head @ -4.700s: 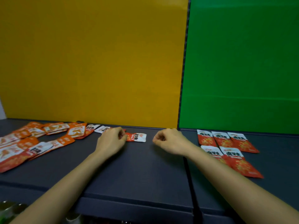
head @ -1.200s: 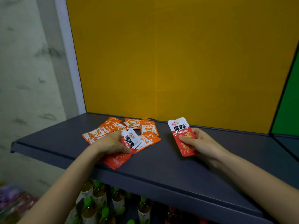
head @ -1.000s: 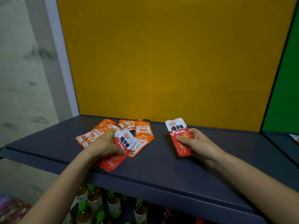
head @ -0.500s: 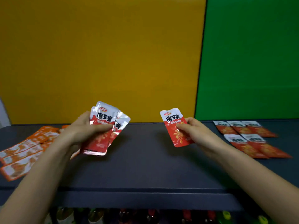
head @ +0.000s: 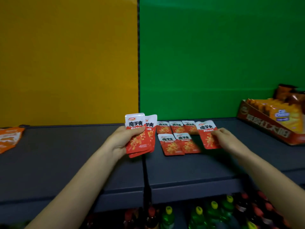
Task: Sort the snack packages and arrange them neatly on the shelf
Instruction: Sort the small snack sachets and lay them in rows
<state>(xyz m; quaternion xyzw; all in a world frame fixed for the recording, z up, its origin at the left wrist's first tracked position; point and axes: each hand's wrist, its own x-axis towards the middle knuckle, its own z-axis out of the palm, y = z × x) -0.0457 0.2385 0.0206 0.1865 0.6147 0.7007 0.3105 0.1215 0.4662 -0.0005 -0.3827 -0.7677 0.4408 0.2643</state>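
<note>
My left hand (head: pixel 123 140) holds a small stack of red snack packets (head: pixel 140 138) upright over the seam between the two shelf boards. My right hand (head: pixel 226 139) grips one red snack packet (head: pixel 207 134) at the right end of the red packets laid on the shelf (head: pixel 175 138). Those lie flat in two rows in front of the green back panel. Orange snack packets (head: pixel 9 138) lie at the far left, in front of the yellow panel.
The dark grey shelf (head: pixel 69 154) has a front edge close to me. An open cardboard display box (head: pixel 267 129) of orange-wrapped snacks stands at the right. Bottles (head: pixel 198 214) with green, yellow and red caps fill the level below.
Both hands, each holding red packets, have moved right from the yellow section to the green section. The right hand's packet has come down beside the laid rows. The view swung right.
</note>
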